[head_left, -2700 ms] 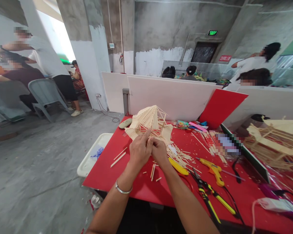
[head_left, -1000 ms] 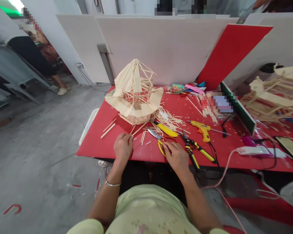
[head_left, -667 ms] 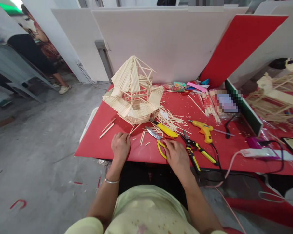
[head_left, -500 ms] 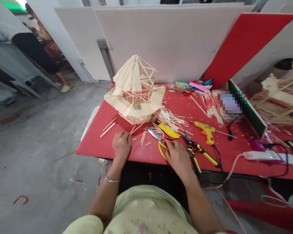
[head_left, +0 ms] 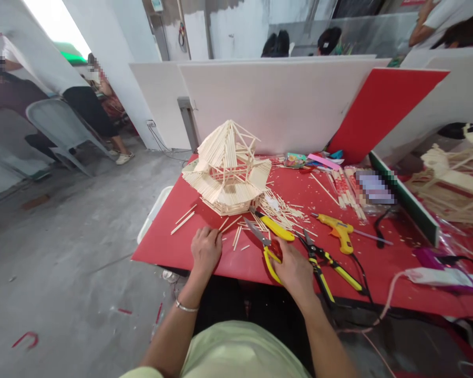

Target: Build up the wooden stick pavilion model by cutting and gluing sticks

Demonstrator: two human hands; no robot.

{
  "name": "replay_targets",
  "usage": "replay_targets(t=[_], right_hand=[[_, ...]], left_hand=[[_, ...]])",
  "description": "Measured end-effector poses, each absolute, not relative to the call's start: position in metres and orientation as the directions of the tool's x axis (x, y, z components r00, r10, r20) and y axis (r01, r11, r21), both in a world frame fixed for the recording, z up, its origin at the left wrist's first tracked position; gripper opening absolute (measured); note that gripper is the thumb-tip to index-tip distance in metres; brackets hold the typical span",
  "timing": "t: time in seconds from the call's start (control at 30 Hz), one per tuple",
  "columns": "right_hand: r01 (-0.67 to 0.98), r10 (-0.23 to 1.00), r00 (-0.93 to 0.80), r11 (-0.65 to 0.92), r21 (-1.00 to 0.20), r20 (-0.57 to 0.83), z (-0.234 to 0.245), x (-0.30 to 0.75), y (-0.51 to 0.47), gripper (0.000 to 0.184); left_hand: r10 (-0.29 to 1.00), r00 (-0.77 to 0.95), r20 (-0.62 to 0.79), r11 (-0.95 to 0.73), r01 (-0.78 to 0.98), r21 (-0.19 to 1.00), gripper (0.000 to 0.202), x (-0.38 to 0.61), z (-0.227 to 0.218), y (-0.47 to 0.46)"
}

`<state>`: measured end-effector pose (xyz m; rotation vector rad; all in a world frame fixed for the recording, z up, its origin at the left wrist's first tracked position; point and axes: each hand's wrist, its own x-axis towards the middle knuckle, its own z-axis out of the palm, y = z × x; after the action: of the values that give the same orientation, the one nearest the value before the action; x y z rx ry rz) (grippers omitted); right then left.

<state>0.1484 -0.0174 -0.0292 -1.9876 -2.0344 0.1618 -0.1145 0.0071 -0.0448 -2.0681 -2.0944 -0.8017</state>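
My left hand [head_left: 206, 249] rests low over the front of the red table, its fingers closed at the end of a thin wooden stick [head_left: 231, 224]. To its right my right hand [head_left: 295, 269] is closed around a yellow handle of the scissors [head_left: 259, 233], whose blades point up and left. Beyond both hands stands a pavilion model [head_left: 230, 173] of wooden sticks, with a tiered roof partly covered and partly bare frame. Short cut sticks [head_left: 237, 238] lie between the hands. A yellow-handled cutter [head_left: 278, 228] lies just past the scissors.
Black-and-yellow pruning shears [head_left: 319, 254] and a yellow glue gun [head_left: 339, 231] lie right of my right hand. Loose sticks [head_left: 286, 210] spread beside the model. A white power strip [head_left: 429, 275] with cords sits at the right. White boards [head_left: 284, 105] stand behind the table.
The view has tilted up, so the table and hands appear lower. Both hands keep nearly the same places on the table, with the scissors still in the right.
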Motion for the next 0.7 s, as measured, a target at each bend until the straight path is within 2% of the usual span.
replay_targets(t=[0.13, 0.7], right_hand=[[0.954, 0.990, -0.033, 0.072, -0.291, 0.136, -0.034, 0.144, -0.015, 0.052], [0.982, 0.949, -0.085, 0.132, -0.138, 0.304, -0.043, 0.134, -0.018, 0.051]], left_hand=[[0.895, -0.068, 0.440, -0.086, 0.943, 0.321, 0.028, -0.114, -0.043, 0.004], [0.897, -0.019, 0.441, -0.135, 0.939, 0.317, 0.029, -0.114, -0.042, 0.004]])
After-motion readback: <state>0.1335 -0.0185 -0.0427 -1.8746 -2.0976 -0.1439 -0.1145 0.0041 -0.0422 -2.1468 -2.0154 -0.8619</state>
